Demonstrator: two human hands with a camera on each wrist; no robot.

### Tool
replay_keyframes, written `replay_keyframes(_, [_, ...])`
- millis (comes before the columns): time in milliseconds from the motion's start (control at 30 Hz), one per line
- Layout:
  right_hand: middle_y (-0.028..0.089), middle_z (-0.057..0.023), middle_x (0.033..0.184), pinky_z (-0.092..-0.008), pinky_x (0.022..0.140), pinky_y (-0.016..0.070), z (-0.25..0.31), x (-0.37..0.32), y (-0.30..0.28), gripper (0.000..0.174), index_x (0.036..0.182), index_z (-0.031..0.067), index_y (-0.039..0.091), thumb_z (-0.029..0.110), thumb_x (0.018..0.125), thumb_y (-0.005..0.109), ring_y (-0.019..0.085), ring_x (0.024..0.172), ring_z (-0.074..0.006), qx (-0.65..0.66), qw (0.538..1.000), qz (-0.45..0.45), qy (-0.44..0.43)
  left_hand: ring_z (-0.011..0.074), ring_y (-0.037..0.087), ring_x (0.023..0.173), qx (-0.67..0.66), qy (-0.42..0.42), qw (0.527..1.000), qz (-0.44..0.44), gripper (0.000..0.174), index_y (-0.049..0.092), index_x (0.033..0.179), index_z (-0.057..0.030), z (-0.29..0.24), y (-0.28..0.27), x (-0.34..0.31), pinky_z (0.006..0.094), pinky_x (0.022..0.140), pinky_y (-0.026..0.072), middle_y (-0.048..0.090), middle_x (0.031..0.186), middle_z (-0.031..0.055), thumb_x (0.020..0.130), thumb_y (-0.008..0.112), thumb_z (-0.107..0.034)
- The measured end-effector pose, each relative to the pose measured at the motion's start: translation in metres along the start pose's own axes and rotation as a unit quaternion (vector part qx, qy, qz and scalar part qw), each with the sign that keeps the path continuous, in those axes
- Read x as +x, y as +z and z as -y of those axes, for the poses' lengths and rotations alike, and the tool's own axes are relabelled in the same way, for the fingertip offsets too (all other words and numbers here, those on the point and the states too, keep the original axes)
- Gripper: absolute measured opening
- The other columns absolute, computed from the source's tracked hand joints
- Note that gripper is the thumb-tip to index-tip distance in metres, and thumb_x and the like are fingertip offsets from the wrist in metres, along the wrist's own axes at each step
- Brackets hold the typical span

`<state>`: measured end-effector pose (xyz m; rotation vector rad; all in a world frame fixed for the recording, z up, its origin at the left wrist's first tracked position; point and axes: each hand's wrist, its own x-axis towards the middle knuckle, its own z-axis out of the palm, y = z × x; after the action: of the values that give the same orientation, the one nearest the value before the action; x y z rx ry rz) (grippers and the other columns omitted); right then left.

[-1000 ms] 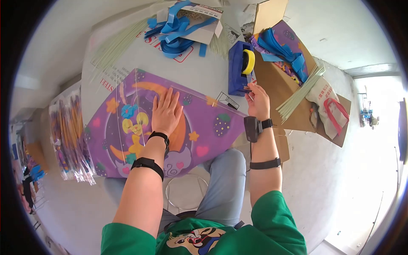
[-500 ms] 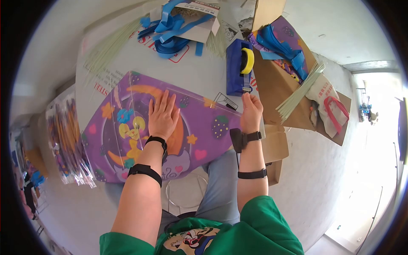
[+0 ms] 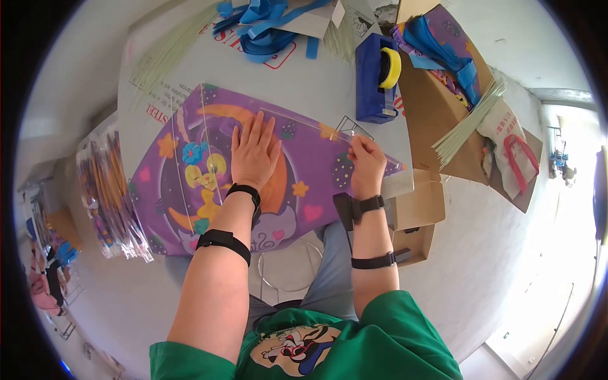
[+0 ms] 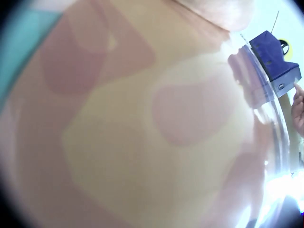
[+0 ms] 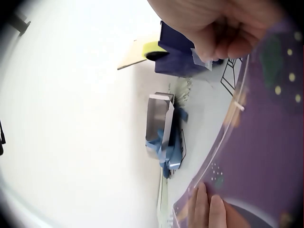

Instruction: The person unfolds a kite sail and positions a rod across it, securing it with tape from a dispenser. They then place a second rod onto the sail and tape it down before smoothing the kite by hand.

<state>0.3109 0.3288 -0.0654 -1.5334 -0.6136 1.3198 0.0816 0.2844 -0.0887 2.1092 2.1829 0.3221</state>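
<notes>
A purple kite printed with a cartoon animal, moon and stars lies on the grey-white tabletop. Thin pale rods run across it and along its far edge. My left hand presses flat on the kite with fingers straight, close to that edge. In my right hand, thumb and fingertips pinch a small piece of clear tape, over the kite's right part beside the far-edge rod. Behind this hand stands a blue tape dispenser with a yellow core. The left wrist view is mostly filled by blurred printed sheet.
Blue ribbons hang from a box at the back, near pale thin sticks. To the right, a cardboard box bears more sticks, ribbons and a white bag. Plastic-wrapped packs hang at the left edge.
My right hand has come from the dispenser's front leftward and nearer onto the kite's right part, bringing the tape. The left hand still presses on the kite.
</notes>
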Motion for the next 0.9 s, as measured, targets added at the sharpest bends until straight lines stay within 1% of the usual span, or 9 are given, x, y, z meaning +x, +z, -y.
replay_keyframes(33, [0.064,-0.0026,0.083,-0.0217,0.062,0.0477,-0.004,-0.001,0.005,0.018,0.103,-0.0009,0.067,0.007,0.087,0.067,0.057,0.068,-0.0090,-0.002,1.000,-0.002,0.001,0.0245,0.027,0.140,0.002,0.000,1.000,0.003,0.052,0.038,0.143,-0.0171,0.000,0.001,0.000,0.0458,0.114,0.0194,0.030,0.151,0.0048,0.095,0.046,-0.035])
replay_keyframes(133, [0.064,-0.0044,0.083,-0.0231,0.058,0.0493,-0.006,-0.005,0.016,0.016,0.101,-0.0033,0.068,0.005,0.087,0.065,0.057,0.067,-0.0097,-0.026,1.000,-0.011,-0.011,0.0244,0.027,0.140,-0.015,-0.005,1.000,0.006,0.052,0.038,0.143,-0.0172,0.000,0.000,-0.001,0.0458,0.114,0.0189,0.030,0.151,0.0047,0.095,0.047,-0.034])
replay_keyframes(267, [0.065,-0.0053,0.082,-0.0231,0.056,0.0503,-0.010,-0.003,0.019,0.016,0.101,-0.0032,0.069,0.004,0.088,0.063,0.058,0.065,-0.0096,-0.056,0.998,-0.022,-0.024,0.0244,0.027,0.140,-0.012,-0.007,1.000,0.007,0.051,0.040,0.142,-0.0169,-0.002,-0.002,0.000,0.0459,0.114,0.0182,0.030,0.151,0.0047,0.094,0.048,-0.035])
replay_keyframes(367, [0.064,-0.0051,0.082,-0.0232,0.056,0.0505,-0.010,0.000,0.018,0.020,0.107,-0.0020,0.067,0.003,0.088,0.062,0.058,0.064,-0.0094,-0.096,0.995,-0.016,-0.018,0.0243,0.027,0.140,-0.014,-0.005,1.000,0.003,0.051,0.040,0.142,-0.0169,-0.001,-0.001,0.000,0.0461,0.114,0.0179,0.031,0.151,0.0046,0.094,0.048,-0.035])
replay_keyframes(433, [0.063,-0.0054,0.083,-0.0238,0.059,0.0520,-0.010,0.001,0.016,0.030,0.118,-0.0022,0.061,0.001,0.088,0.062,0.059,0.067,-0.0107,-0.109,0.993,0.022,-0.037,0.0243,0.027,0.140,-0.015,-0.006,1.000,0.003,0.051,0.040,0.142,-0.0170,0.000,0.000,0.000,0.0461,0.114,0.0178,0.031,0.151,0.0045,0.094,0.048,-0.035])
replay_keyframes(533, [0.062,-0.0055,0.081,-0.0241,0.059,0.0520,-0.012,0.005,0.016,0.036,0.121,-0.0017,0.056,0.000,0.086,0.063,0.060,0.065,-0.0111,-0.128,0.990,0.041,-0.034,0.0241,0.027,0.140,-0.024,-0.012,1.000,0.001,0.051,0.040,0.142,-0.0173,0.000,0.001,0.000,0.0460,0.115,0.0176,0.031,0.151,0.0042,0.094,0.048,-0.035])
replay_keyframes(633, [0.062,-0.0072,0.080,-0.0243,0.057,0.0517,-0.006,0.003,0.020,0.034,0.117,-0.0018,0.052,-0.001,0.085,0.064,0.060,0.063,-0.0121,-0.140,0.990,0.013,-0.033,0.0230,0.028,0.139,-0.020,-0.009,1.000,-0.007,0.052,0.043,0.140,-0.0167,-0.001,0.001,0.000,0.0458,0.115,0.0177,0.032,0.150,0.0043,0.092,0.051,-0.035])
replay_keyframes(700, [0.063,-0.0078,0.079,-0.0243,0.056,0.0517,-0.008,0.005,0.018,0.033,0.114,-0.0014,0.050,-0.001,0.084,0.064,0.061,0.062,-0.0123,-0.141,0.989,0.014,-0.039,0.0239,0.027,0.140,-0.019,-0.013,1.000,0.008,0.051,0.040,0.142,-0.0176,-0.001,-0.001,0.000,0.0458,0.115,0.0174,0.031,0.151,0.0041,0.094,0.048,-0.035])
replay_keyframes(900, [0.064,-0.0093,0.076,-0.0250,0.054,0.0516,-0.008,0.006,0.018,0.032,0.107,-0.0017,0.045,0.000,0.083,0.066,0.062,0.059,-0.0130,-0.161,0.985,0.010,-0.053,0.0238,0.026,0.140,-0.016,-0.011,1.000,0.009,0.052,0.040,0.142,-0.0176,-0.002,-0.002,0.001,0.0458,0.115,0.0172,0.031,0.151,0.0044,0.094,0.048,-0.035])
